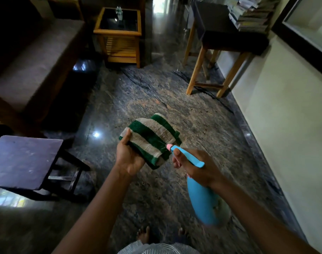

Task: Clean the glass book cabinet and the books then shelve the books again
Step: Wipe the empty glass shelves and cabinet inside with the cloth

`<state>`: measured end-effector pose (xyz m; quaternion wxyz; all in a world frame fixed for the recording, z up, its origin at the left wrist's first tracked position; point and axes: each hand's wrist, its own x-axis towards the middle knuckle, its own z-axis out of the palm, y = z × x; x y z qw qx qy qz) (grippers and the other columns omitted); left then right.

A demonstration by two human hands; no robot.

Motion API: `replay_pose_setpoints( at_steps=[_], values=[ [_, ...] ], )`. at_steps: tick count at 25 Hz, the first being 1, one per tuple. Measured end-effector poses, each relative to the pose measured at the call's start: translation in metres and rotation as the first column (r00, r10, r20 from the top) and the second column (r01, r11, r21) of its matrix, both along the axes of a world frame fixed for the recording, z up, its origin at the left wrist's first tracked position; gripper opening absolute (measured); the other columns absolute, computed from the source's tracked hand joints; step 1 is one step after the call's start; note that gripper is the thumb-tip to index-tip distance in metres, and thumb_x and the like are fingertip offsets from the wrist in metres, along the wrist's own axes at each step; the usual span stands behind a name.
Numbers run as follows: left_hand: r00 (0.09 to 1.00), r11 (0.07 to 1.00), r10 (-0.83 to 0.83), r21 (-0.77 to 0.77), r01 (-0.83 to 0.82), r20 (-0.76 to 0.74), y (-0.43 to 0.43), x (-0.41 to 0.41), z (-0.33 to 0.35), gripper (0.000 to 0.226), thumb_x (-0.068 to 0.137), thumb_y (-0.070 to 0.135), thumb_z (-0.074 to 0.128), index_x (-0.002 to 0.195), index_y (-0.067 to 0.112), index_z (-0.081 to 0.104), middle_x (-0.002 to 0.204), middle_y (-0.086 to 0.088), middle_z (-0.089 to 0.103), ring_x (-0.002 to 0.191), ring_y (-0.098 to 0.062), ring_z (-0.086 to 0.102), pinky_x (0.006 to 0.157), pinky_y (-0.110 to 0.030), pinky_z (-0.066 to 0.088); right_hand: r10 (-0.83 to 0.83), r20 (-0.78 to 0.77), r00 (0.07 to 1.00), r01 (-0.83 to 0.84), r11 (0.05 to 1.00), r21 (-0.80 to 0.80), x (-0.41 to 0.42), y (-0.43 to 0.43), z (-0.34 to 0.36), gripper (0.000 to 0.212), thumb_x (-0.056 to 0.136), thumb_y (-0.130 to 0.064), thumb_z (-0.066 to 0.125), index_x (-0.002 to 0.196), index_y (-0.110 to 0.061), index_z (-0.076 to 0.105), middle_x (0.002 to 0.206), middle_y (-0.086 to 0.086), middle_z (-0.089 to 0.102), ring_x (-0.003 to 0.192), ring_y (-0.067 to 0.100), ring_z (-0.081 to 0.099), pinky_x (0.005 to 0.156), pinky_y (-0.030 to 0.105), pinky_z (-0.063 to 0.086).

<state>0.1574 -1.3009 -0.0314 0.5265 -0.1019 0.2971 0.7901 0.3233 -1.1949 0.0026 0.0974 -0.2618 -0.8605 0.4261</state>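
Observation:
My left hand [129,154] holds a folded green-and-beige striped cloth [153,138], thumb on top. My right hand [193,167] grips the neck of a blue spray bottle [202,200], with a finger on the trigger. Its pink nozzle [169,146] points at the cloth and nearly touches it. A stack of books [251,13] lies on a dark-seated wooden stool [228,39] at the back right. The dark-framed glass cabinet [310,33] shows at the far right edge, on the pale wall.
A purple-topped low stool [22,160] stands at the left. A sofa [33,66] runs along the back left. A wooden side table [118,32] with a glass top stands behind. Polished granite floor [156,99] spreads in the middle. My bare feet [143,235] show below.

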Motion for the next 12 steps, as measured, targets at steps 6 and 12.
replay_pose_setpoints(
  at_steps=[6, 12],
  values=[
    [0.999, 1.000, 0.025, -0.013, -0.025, 0.026, -0.0036, -0.0005, 0.0010, 0.055, 0.097, 0.045, 0.031, 0.135, 0.008, 0.046, 0.127, -0.020, 0.056, 0.112, -0.037, 0.054, 0.085, -0.052, 0.042, -0.097, -0.091, 0.991, 0.095, 0.995, -0.025, -0.0039, 0.0032, -0.0020, 0.070, 0.072, -0.088, 0.026, 0.077, -0.029, 0.062, 0.068, 0.010, 0.067, 0.048, 0.015, 0.058, 0.053, 0.045, 0.049],
    [1.000, 0.999, 0.022, 0.024, -0.022, 0.015, -0.0055, 0.0001, -0.0006, 0.055, 0.097, 0.045, 0.028, 0.134, 0.009, 0.046, 0.129, -0.021, 0.055, 0.115, -0.038, 0.052, 0.087, -0.054, 0.041, -0.137, -0.026, 0.990, 0.139, 0.988, 0.065, -0.0048, 0.0008, -0.0053, 0.081, 0.073, -0.087, 0.020, 0.060, -0.019, 0.062, 0.055, 0.005, 0.064, 0.049, 0.016, 0.061, 0.055, 0.042, 0.051]
  ],
)
